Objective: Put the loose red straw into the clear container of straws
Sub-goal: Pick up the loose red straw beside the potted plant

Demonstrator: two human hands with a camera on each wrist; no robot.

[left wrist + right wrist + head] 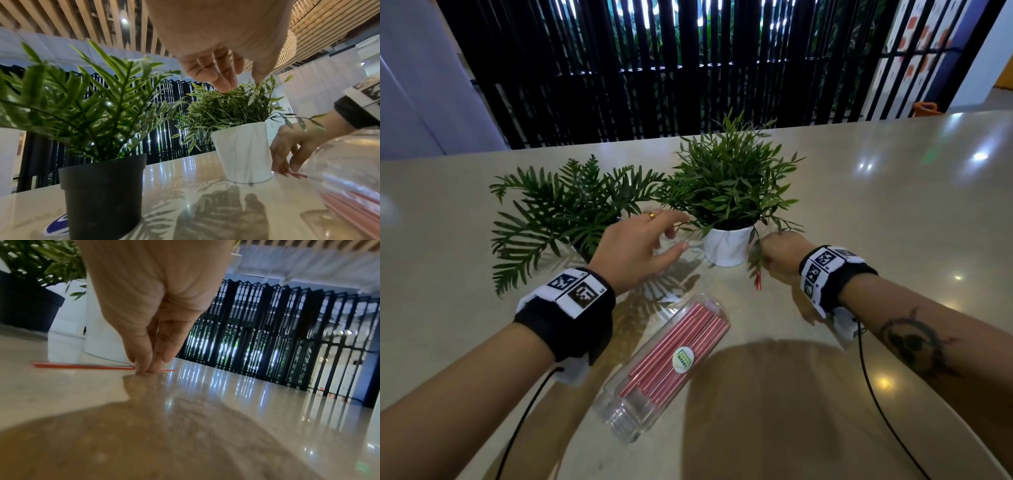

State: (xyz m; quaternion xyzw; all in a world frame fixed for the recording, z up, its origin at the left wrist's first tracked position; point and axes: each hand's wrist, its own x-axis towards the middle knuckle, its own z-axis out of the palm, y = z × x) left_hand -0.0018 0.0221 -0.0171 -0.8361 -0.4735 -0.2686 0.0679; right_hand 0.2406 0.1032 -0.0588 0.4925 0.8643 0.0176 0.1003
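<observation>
On the glossy beige tabletop [893,212] before a black slatted screen [654,68], my right hand [782,255] fingers [144,356] pinch the loose red straw [82,366] lying beside the white pot [726,245] at twelve o'clock, the clear container [664,363] lies at six, and my left hand [633,246] hovers with fingers spread.

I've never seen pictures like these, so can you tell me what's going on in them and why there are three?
A person wears three cameras: one on the head, one on each wrist, under the checkered bands. The head picture looks down at both hands. On the table lie a clear container full of red straws, a plant in a black pot and a plant in a white pot. The right hand reaches down beside the white pot, fingertips pinching one loose red straw that lies flat on the table. The left hand hovers open, holding nothing.
</observation>
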